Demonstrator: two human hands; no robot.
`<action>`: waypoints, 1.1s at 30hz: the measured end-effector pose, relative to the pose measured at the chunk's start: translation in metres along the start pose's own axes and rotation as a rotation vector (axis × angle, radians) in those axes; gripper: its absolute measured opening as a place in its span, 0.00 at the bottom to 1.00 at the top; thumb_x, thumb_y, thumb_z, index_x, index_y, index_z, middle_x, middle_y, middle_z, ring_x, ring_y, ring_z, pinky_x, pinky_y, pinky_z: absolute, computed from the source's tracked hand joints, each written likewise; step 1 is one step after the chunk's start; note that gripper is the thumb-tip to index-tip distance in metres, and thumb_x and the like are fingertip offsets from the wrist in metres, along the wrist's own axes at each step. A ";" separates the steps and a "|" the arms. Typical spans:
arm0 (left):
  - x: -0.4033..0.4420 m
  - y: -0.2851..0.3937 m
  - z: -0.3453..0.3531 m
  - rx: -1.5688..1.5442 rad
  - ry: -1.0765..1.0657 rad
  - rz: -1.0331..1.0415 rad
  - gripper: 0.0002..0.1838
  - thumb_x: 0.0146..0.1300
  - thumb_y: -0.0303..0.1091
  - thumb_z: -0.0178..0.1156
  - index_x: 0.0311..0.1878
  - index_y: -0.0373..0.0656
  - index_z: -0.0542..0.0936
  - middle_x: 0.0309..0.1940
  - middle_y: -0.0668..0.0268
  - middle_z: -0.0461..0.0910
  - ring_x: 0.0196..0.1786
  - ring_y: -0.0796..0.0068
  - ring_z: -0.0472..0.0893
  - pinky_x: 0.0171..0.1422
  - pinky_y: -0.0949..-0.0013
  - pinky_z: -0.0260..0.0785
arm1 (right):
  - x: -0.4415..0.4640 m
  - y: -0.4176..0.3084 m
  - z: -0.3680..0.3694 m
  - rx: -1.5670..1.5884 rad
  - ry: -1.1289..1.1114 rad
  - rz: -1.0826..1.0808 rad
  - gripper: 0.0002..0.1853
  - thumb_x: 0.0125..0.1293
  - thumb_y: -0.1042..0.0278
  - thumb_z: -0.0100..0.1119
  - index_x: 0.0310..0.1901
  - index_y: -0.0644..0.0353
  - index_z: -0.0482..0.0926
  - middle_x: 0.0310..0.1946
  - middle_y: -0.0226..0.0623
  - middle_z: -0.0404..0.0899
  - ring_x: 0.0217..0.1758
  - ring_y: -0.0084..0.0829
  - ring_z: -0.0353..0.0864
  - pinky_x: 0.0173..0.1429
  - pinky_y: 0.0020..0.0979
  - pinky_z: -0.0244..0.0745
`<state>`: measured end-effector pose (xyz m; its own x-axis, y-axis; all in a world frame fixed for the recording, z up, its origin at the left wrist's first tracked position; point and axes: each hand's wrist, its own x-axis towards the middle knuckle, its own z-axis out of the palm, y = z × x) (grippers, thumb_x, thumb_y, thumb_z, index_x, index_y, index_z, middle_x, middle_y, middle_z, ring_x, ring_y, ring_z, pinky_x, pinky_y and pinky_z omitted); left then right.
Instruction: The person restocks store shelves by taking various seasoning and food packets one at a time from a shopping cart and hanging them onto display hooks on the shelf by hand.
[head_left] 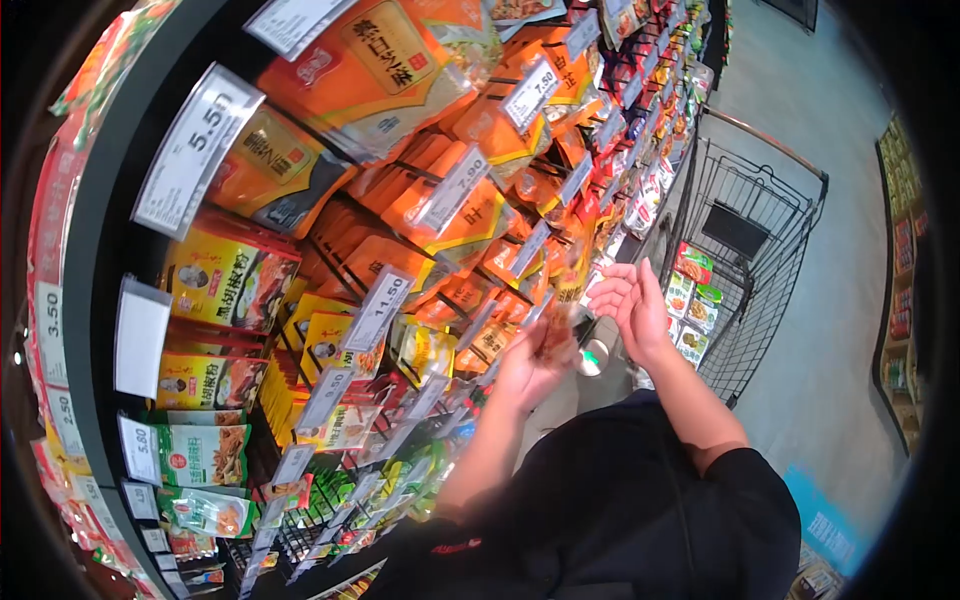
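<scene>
My left hand (527, 372) is closed around a small spice packet (560, 335), which looks reddish-brown and is blurred; its label cannot be read. To its right, my right hand (638, 308) is raised with the fingers partly curled and apart, and nothing shows in it. Orange spice packets (455, 195) hang on hooks just left of my hands. Lower on the rack are yellow pepper powder packets (225, 285).
A black wire shopping cart (770, 185) stands ahead on the right, with several packaged goods (692, 300) in it. Price tags (383, 308) stick out from the rack hooks. Another shelf (900, 290) stands across the grey aisle floor (835, 270).
</scene>
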<state>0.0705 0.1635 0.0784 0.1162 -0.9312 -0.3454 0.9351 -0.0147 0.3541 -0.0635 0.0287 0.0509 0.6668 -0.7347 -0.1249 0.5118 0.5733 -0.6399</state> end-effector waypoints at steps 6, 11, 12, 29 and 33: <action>-0.006 -0.008 0.002 -0.412 -0.522 -0.366 0.17 0.71 0.49 0.48 0.28 0.51 0.64 0.13 0.78 0.56 0.17 0.82 0.58 0.32 0.73 0.56 | -0.007 0.009 -0.005 -0.013 0.032 0.044 0.29 0.78 0.43 0.28 0.46 0.62 0.72 0.34 0.43 0.83 0.35 0.30 0.83 0.42 0.28 0.76; -0.004 -0.018 -0.001 -0.367 -0.660 -0.355 0.17 0.70 0.50 0.52 0.29 0.52 0.64 0.12 0.79 0.57 0.17 0.84 0.59 0.29 0.74 0.54 | -0.012 0.009 -0.006 -0.055 0.049 0.075 0.28 0.78 0.44 0.28 0.45 0.62 0.72 0.34 0.42 0.83 0.35 0.29 0.83 0.41 0.28 0.75; -0.004 -0.019 0.000 -0.355 -0.682 -0.352 0.17 0.70 0.50 0.53 0.30 0.52 0.65 0.12 0.80 0.57 0.17 0.84 0.59 0.29 0.75 0.54 | -0.013 0.009 -0.006 -0.059 0.052 0.082 0.28 0.78 0.45 0.28 0.45 0.62 0.72 0.34 0.42 0.83 0.35 0.29 0.83 0.41 0.28 0.75; -0.017 -0.034 -0.059 0.499 0.270 0.231 0.16 0.77 0.43 0.43 0.53 0.43 0.74 0.42 0.67 0.81 0.39 0.77 0.81 0.37 0.71 0.76 | -0.013 0.034 0.011 0.088 0.035 0.153 0.29 0.78 0.46 0.33 0.57 0.66 0.72 0.50 0.41 0.81 0.52 0.30 0.81 0.60 0.31 0.73; -0.045 -0.021 -0.073 0.680 0.325 0.389 0.11 0.74 0.39 0.52 0.48 0.42 0.77 0.35 0.72 0.78 0.33 0.84 0.75 0.33 0.78 0.66 | -0.012 0.051 0.031 -0.005 0.031 0.202 0.28 0.78 0.47 0.35 0.54 0.66 0.75 0.47 0.39 0.82 0.49 0.27 0.81 0.57 0.31 0.74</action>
<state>0.0701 0.2326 0.0235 0.5753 -0.7661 -0.2865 0.4158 -0.0278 0.9090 -0.0286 0.0783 0.0435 0.7388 -0.6158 -0.2738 0.3667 0.7082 -0.6033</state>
